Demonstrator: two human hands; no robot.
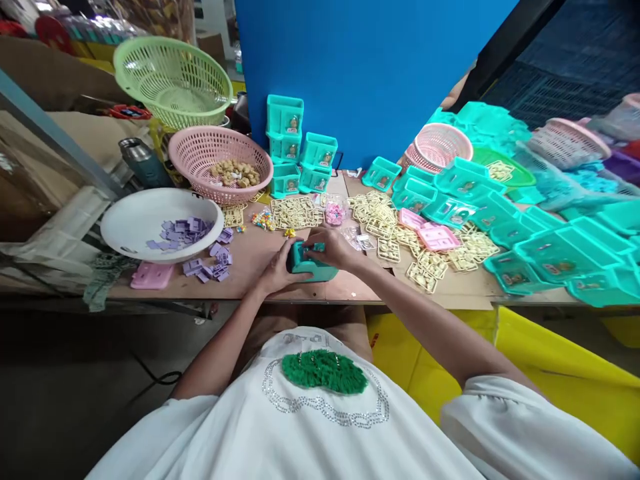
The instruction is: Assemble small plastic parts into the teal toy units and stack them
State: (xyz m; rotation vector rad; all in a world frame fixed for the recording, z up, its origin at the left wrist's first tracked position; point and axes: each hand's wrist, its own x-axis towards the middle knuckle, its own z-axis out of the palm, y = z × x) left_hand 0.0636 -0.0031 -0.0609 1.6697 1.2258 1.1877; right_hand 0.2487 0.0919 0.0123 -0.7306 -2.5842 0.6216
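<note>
A teal plastic box [323, 271] rests at the table's front edge between my hands. My left hand [280, 270] is wrapped round its left side, thumb along the front. Over the box's top, my right hand [330, 247] has its fingers pinched together at the opening; whatever they hold is too small to make out. Just behind the box lie cream part frames [297, 212], a small yellow piece [290, 233] and a bag of pink pieces [335, 212]. Clear plastic bags [356, 238] lie right of my right hand.
Left are a white bowl [125, 223] with purple pieces, a pink basket [187, 157] and a green basket [175, 100]. Stacked teal boxes [285, 127] stand behind, against a blue panel [350, 67]. More teal boxes [555, 257] and pink trays [439, 237] lie right.
</note>
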